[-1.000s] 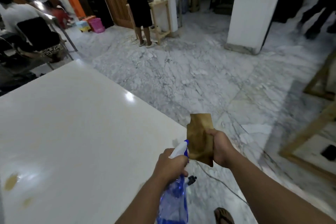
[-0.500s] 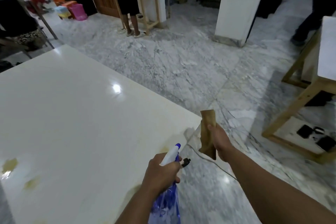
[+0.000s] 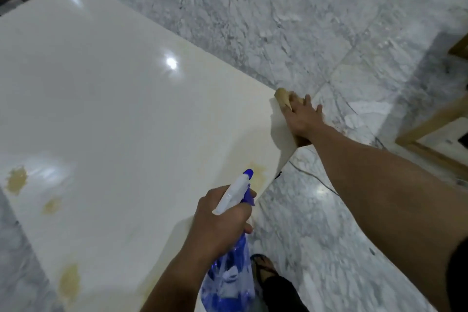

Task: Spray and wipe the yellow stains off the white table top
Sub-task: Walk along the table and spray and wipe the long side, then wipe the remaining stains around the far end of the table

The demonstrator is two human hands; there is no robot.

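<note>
Yellow stains (image 3: 257, 172) sit just ahead of our left hand (image 3: 222, 220), which grips the translucent blue spray bottle (image 3: 231, 276), nozzle aimed there. Right hand (image 3: 302, 118) presses the folded brown cloth (image 3: 283, 97) flat on the glossy white desk (image 3: 114, 96) corner, staged for wiping. More stains at the left edge.

Glossy smooth table top (image 3: 106, 99) – veined marble floor (image 3: 291, 20), clear plastic bottle (image 3: 233, 284).
</note>
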